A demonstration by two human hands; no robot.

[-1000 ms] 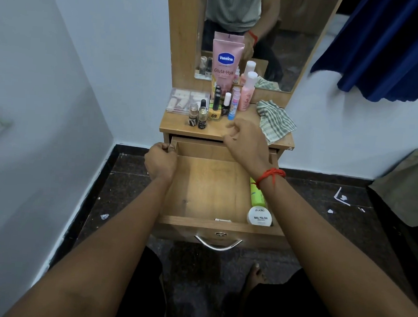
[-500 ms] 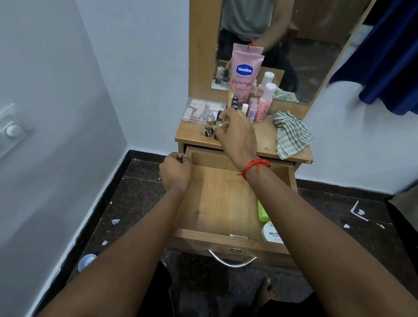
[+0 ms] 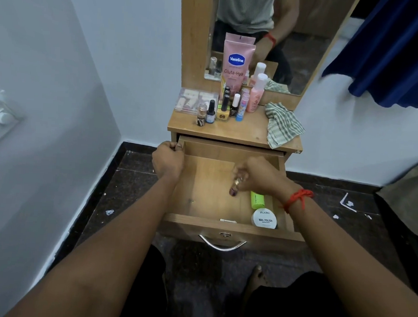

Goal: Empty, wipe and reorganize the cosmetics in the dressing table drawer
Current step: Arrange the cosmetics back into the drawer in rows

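Your left hand (image 3: 168, 163) is curled round the back-left corner of the open wooden drawer (image 3: 208, 190), approx 10 o'clock on the drawer. Good, that steadies it. Your right hand (image 3: 258, 176) pinches a small glass bottle (image 3: 235, 185) w/ a dark base (blurred, prob. nail polish) over the drawer floor near centre; can't tell if it touches the wood.

This looks like the restock step. Set it upright at 3–4 o'clock, just beside the lime-green tube (image 3: 257, 200) and the white round tub marked nail polish (image 3: 264, 219), so like goes w/ like. Lower it base first, let go only once it stands, and don't knock the tube.

Other cosmetics, incl. the pink Vaseline tube (image 3: 237, 63), stand on the table (image 3: 242, 133) at 12 o'clock, w/ the striped cloth (image 3: 283, 125) at 1 o'clock.
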